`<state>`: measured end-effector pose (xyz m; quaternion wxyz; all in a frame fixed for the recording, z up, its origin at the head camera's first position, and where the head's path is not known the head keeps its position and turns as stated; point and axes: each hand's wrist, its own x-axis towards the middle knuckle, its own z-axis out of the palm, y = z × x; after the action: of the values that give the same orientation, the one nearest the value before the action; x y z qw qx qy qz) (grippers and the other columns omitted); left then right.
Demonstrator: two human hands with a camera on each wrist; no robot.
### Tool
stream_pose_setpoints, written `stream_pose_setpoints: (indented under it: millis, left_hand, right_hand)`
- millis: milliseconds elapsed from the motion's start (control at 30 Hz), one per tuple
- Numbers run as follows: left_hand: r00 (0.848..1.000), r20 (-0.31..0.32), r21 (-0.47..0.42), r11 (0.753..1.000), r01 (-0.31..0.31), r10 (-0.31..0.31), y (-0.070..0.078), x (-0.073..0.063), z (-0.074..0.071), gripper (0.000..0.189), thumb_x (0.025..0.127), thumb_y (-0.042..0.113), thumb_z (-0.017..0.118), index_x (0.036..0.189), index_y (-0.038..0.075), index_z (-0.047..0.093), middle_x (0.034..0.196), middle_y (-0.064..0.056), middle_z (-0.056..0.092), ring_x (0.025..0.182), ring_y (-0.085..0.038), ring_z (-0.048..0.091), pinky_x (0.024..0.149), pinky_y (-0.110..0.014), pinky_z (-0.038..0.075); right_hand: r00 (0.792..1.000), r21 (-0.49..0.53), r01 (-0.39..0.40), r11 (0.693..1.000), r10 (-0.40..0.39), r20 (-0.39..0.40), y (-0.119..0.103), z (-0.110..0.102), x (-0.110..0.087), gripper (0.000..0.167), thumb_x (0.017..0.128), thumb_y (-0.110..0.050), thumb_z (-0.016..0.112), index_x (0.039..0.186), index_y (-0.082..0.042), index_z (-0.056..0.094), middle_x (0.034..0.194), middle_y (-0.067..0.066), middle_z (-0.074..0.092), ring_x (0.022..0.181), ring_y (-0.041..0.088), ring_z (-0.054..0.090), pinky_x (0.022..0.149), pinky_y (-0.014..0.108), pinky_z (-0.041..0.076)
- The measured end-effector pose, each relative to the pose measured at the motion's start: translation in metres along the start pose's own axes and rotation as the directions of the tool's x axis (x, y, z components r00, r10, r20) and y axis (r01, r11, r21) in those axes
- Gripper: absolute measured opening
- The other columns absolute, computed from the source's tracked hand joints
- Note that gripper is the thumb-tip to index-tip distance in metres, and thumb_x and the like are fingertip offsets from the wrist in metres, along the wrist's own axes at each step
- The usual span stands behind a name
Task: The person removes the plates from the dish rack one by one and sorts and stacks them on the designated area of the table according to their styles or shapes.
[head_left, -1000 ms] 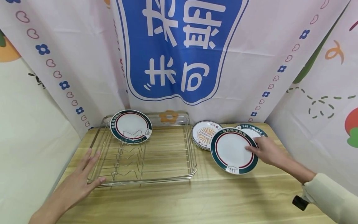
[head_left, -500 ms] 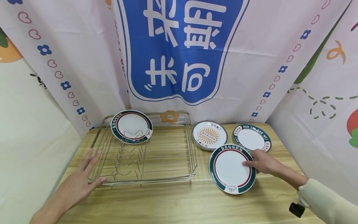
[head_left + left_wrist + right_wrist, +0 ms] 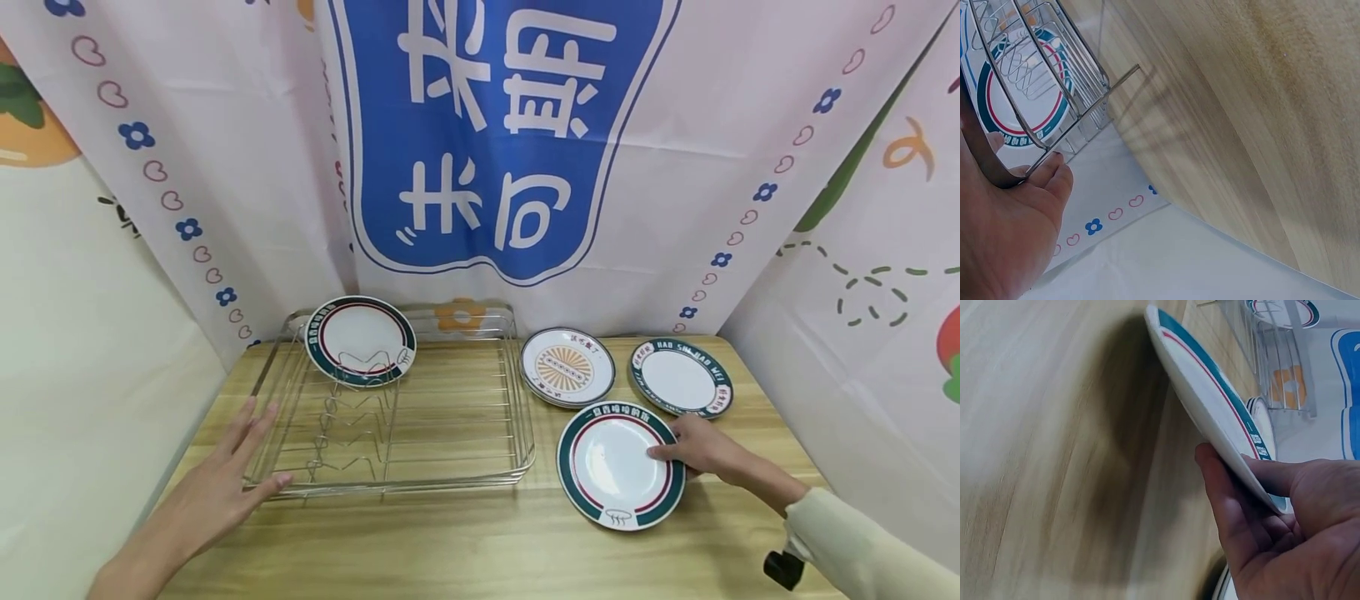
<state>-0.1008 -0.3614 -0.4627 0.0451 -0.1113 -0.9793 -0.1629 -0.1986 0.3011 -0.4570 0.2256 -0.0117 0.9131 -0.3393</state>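
Note:
In the head view, my right hand [image 3: 705,450] pinches the right edge of a white plate [image 3: 618,467] with a green rim and a red ring. In the right wrist view the plate [image 3: 1210,400] is tilted above the wooden table, its shadow falling below. My left hand [image 3: 213,492] rests at the front left corner of a wire dish rack [image 3: 450,482], fingers fairly straight and thumb spread by the front rail. The left wrist view has that hand [image 3: 1022,219] touching the rack's corner. A matching green-rimmed plate [image 3: 360,337] leans upright in the rack's back left.
Right of the rack lies a small stack of plates with an orange sunburst [image 3: 567,367]. Beyond my right hand lies another green-rimmed plate [image 3: 678,379], lettered on its rim. The wooden table [image 3: 450,550] ends at printed cloth hangings [image 3: 285,167] behind and at both sides.
My right hand has brought the held plate toward me, off the other plates, uncovering the sunburst stack and the lettered plate. My left hand stays at the rack's corner.

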Motion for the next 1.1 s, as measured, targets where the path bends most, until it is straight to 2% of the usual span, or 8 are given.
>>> stream_pose_setpoints:
  millis: [67, 233, 467, 533, 733, 833, 1100]
  left_hand:
    - [1.000, 0.003, 0.002, 1.000, 0.003, -0.003, 0.000, 0.001, 0.001, 0.104, 0.100, 0.046, 0.071, 0.172, 0.027, -0.001, 0.177, -0.016, -0.011, 0.082, -0.042, 0.075, 0.055, -0.050, 0.057]
    - [1.000, -0.006, 0.004, 1.000, 0.003, -0.003, 0.002, 0.001, 0.001, 0.105, 0.099, 0.046, 0.072, 0.172, 0.027, 0.000, 0.177, -0.011, -0.013, 0.083, -0.039, 0.075, 0.057, -0.051, 0.057]
    - [1.000, -0.016, 0.001, 1.000, -0.001, 0.001, 0.004, 0.001, 0.000, 0.104, 0.099, 0.047, 0.072, 0.172, 0.027, 0.001, 0.178, -0.015, -0.009, 0.086, -0.046, 0.074, 0.063, -0.062, 0.058]
    - [1.000, -0.017, 0.001, 1.000, 0.000, 0.000, 0.004, 0.000, 0.000, 0.104, 0.099, 0.047, 0.072, 0.172, 0.027, 0.001, 0.178, -0.016, -0.008, 0.087, -0.047, 0.074, 0.062, -0.061, 0.059]
    - [1.000, -0.011, 0.005, 1.000, 0.002, -0.002, 0.003, 0.001, 0.000, 0.104, 0.099, 0.046, 0.072, 0.172, 0.027, 0.001, 0.178, -0.017, -0.007, 0.081, -0.034, 0.075, 0.057, -0.051, 0.057]
    - [1.000, -0.010, -0.001, 1.000, 0.006, -0.006, 0.003, 0.000, 0.000, 0.104, 0.099, 0.046, 0.072, 0.172, 0.028, 0.001, 0.178, -0.018, -0.006, 0.079, -0.030, 0.075, 0.055, -0.048, 0.056]
    - [1.000, -0.018, 0.005, 1.000, 0.005, -0.005, 0.003, 0.000, 0.000, 0.104, 0.099, 0.046, 0.072, 0.172, 0.028, 0.001, 0.178, -0.017, -0.005, 0.081, -0.035, 0.075, 0.057, -0.051, 0.057]
  right_hand:
    - [1.000, -0.018, -0.012, 1.000, 0.012, -0.013, 0.004, 0.002, 0.002, 0.015, 0.095, -0.015, 0.079, 0.089, -0.002, 0.073, 0.066, 0.003, 0.070, 0.055, 0.012, 0.059, 0.050, 0.022, 0.046]
    - [0.999, -0.066, -0.042, 0.997, 0.040, -0.033, 0.016, 0.006, 0.007, 0.021, 0.094, -0.021, 0.082, 0.085, -0.006, 0.072, 0.063, 0.001, 0.066, 0.054, 0.011, 0.054, 0.050, 0.020, 0.040]
    - [0.998, -0.090, -0.041, 0.995, 0.037, -0.049, 0.028, 0.012, 0.010, 0.025, 0.090, -0.024, 0.085, 0.078, -0.008, 0.072, 0.060, 0.001, 0.065, 0.050, 0.010, 0.055, 0.048, 0.020, 0.043]
    - [0.997, -0.079, -0.057, 0.995, 0.054, -0.046, 0.030, 0.014, 0.010, 0.025, 0.090, -0.024, 0.085, 0.077, -0.008, 0.071, 0.059, 0.001, 0.065, 0.048, 0.009, 0.056, 0.046, 0.019, 0.045]
    - [0.995, -0.040, -0.096, 0.995, 0.095, -0.037, 0.036, 0.017, 0.010, 0.029, 0.090, -0.025, 0.086, 0.075, -0.008, 0.069, 0.057, 0.001, 0.063, 0.046, 0.009, 0.056, 0.046, 0.020, 0.049]
    - [0.996, -0.045, -0.090, 0.995, 0.088, -0.031, 0.039, 0.018, 0.010, 0.032, 0.090, -0.027, 0.087, 0.073, -0.008, 0.068, 0.055, 0.001, 0.061, 0.045, 0.009, 0.054, 0.044, 0.019, 0.048]
    - [0.998, -0.117, -0.053, 0.992, 0.048, -0.039, 0.043, 0.018, 0.013, 0.039, 0.088, -0.036, 0.087, 0.068, -0.009, 0.067, 0.051, 0.001, 0.064, 0.042, 0.009, 0.057, 0.043, 0.019, 0.047]
